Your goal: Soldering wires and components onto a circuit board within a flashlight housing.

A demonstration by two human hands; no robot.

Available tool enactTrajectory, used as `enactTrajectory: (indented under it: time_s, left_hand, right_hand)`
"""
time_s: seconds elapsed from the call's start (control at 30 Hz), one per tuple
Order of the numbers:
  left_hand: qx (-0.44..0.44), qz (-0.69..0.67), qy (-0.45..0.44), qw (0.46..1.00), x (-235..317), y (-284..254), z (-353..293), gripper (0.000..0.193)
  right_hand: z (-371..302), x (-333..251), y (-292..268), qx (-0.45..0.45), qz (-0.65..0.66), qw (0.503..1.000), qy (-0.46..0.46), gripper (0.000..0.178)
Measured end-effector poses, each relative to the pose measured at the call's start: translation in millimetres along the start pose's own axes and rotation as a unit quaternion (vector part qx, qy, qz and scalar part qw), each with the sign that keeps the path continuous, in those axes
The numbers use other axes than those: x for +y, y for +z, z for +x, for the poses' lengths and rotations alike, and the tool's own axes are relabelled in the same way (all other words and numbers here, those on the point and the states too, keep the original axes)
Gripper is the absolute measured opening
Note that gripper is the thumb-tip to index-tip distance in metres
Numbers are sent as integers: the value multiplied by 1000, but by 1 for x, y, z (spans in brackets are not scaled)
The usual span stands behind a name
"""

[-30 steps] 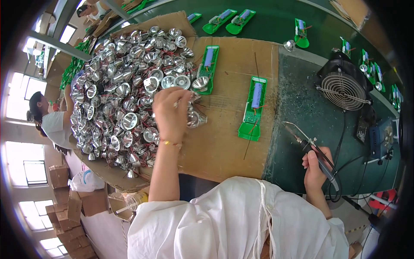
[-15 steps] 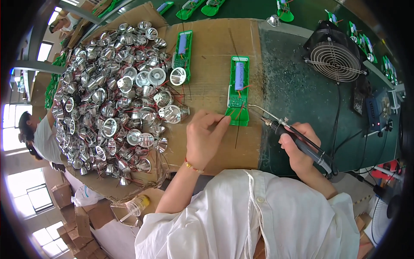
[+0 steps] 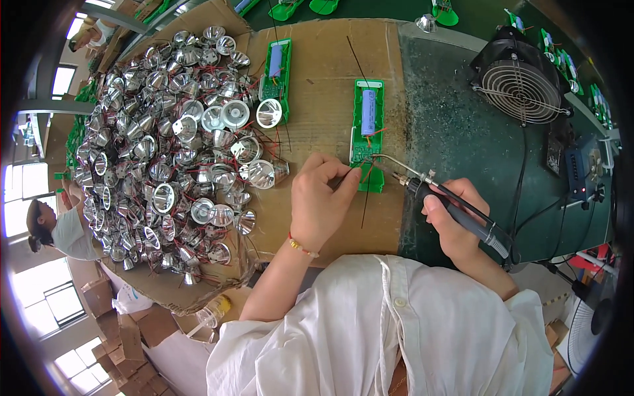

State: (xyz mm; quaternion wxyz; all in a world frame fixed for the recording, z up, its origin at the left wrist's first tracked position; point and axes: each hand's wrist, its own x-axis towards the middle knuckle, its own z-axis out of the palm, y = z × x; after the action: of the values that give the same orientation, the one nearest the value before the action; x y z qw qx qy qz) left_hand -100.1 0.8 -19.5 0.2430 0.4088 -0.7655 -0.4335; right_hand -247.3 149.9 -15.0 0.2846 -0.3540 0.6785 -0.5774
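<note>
A green plastic casing (image 3: 374,181) lies on the cardboard in front of me, holding a purple cylindrical battery (image 3: 368,119) and a small green circuit board (image 3: 362,153). Thin red and black wires come off the board. My left hand (image 3: 319,201) is pinched at the casing's lower left edge, apparently on a thin wire; the fingertips cover most of it. In my right hand (image 3: 452,228) is a soldering iron (image 3: 473,228) with a thin bent metal feed tube (image 3: 399,162). Its tip and the tube's end reach the board's lower part.
Left of me is a large heap of shiny reflector cups (image 3: 162,171) with red wires. A second green casing (image 3: 284,49) with a reflector lies beyond my left hand. At right stand a black fan (image 3: 518,92) with a wire grille and a blue control box (image 3: 578,173). Another person works far left.
My left hand has moved slightly right and closer to the board. The iron's tip and feed tube have come left onto the board. The view has shifted a little.
</note>
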Motion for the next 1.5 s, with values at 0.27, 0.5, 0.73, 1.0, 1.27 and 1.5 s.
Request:
enactTrajectory:
  time_s: [0.27, 0.5, 0.73, 1.0, 1.27, 1.5]
  left_hand:
    - [6, 18, 15, 1000, -2, 0, 2, 11]
    - [-9, 8, 1, 1000, -1, -4, 0, 12]
    - [-13, 28, 43, 999, 3, -4, -3, 14]
    - [-94, 62, 25, 993, 2, -5, 14, 14]
    - [-98, 54, -17, 994, 2, -4, 16, 16]
    - [-106, 41, -24, 993, 1, -3, 15, 16]
  right_hand:
    - [-1, -8, 0, 49, 85, 995, 28, 16]
    - [-2, -6, 1, 34, 77, 996, 17, 17]
    - [-2, -4, 2, 26, 88, 996, 22, 16]
    - [8, -3, 6, 28, 122, 990, 71, 18]
    - [12, -1, 9, 13, 93, 993, 68, 16]
    - [9, -3, 9, 11, 60, 997, 40, 17]
